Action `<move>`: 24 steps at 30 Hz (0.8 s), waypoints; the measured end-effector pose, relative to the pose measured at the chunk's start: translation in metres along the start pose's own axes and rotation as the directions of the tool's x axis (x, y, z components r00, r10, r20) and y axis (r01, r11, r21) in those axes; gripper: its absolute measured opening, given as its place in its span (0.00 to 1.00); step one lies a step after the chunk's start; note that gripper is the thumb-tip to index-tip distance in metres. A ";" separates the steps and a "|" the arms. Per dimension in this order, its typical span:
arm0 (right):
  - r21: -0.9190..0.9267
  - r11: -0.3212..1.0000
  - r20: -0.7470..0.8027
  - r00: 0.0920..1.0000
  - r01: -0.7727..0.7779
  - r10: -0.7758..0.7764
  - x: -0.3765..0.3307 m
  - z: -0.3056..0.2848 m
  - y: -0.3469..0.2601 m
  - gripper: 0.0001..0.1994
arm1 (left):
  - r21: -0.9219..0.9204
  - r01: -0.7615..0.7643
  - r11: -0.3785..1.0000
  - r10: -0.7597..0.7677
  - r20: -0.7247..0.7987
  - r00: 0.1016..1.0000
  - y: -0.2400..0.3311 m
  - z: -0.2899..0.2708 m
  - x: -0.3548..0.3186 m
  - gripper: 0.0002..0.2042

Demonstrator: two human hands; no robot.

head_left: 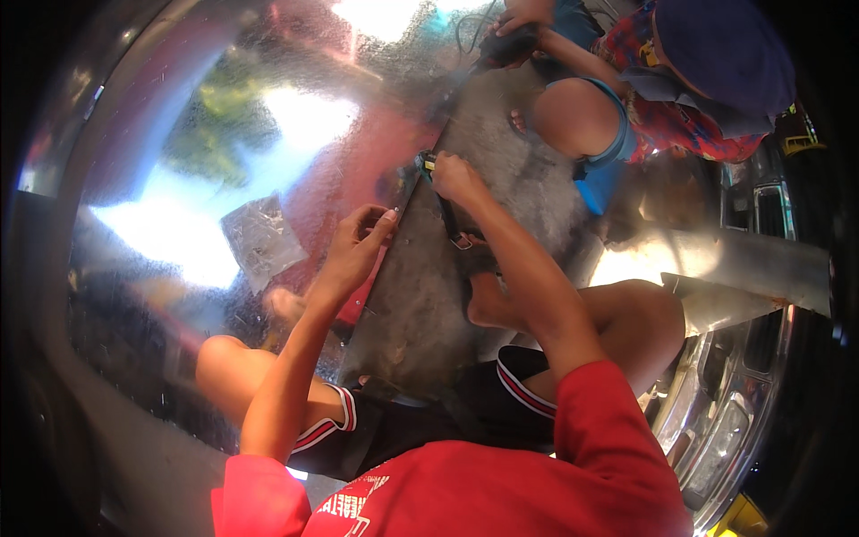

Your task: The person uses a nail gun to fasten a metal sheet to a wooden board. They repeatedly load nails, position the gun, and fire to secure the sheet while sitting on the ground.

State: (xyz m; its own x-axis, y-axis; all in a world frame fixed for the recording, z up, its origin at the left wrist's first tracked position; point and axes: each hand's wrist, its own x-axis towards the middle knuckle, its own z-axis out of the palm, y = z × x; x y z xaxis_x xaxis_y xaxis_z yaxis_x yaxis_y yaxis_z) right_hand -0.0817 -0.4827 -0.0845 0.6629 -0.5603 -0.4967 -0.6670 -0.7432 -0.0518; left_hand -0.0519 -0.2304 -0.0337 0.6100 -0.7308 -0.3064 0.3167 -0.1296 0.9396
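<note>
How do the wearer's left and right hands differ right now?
The left hand lies open with its fingers spread, fingertips at the edge of the dull grey metal strip; the right hand is closed around a small dark tool with a yellow mark. The left hand holds nothing; the right presses its tool against the strip's upper edge. The left sits lower, the right higher. Both are bare and work the same strip over the shiny reflective metal sheet.

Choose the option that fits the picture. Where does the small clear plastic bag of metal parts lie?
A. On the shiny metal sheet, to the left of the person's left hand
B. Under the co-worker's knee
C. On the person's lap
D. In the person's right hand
A: the clear plastic bag lies flat on the shiny metal sheet, apart from and left of the left hand; the right hand grips a small tool instead.
</note>
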 end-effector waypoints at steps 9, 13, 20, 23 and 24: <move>0.035 0.999 -0.050 0.999 0.017 -0.015 -0.004 0.003 0.001 0.17 | 0.095 0.013 0.995 -0.012 -0.018 1.000 -0.003 -0.002 0.001 0.20; 0.054 0.999 -0.054 0.999 -0.007 0.010 -0.001 0.005 -0.001 0.18 | 0.114 0.008 0.993 -0.008 -0.006 1.000 -0.006 0.001 0.007 0.21; 0.146 0.989 0.016 0.999 0.030 -0.033 0.002 0.008 0.001 0.19 | 0.132 0.147 0.980 -0.131 -0.122 0.984 -0.055 0.015 0.039 0.24; 0.184 0.983 -0.018 1.000 0.021 -0.018 0.001 0.011 0.004 0.18 | 0.194 0.245 0.950 -0.212 -0.175 0.961 -0.106 0.058 0.054 0.32; 0.227 0.973 0.002 0.999 0.034 -0.036 0.002 0.011 0.004 0.18 | 0.228 0.284 0.931 -0.237 -0.210 0.948 -0.123 0.078 0.056 0.34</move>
State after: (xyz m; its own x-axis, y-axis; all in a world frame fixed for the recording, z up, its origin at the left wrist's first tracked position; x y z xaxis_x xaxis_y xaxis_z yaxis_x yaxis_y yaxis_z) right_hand -0.0871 -0.4830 -0.0950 0.6856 -0.5329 -0.4959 -0.7037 -0.6597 -0.2639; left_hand -0.1136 -0.3079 -0.1551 0.6563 -0.5213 -0.5455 0.3021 -0.4810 0.8230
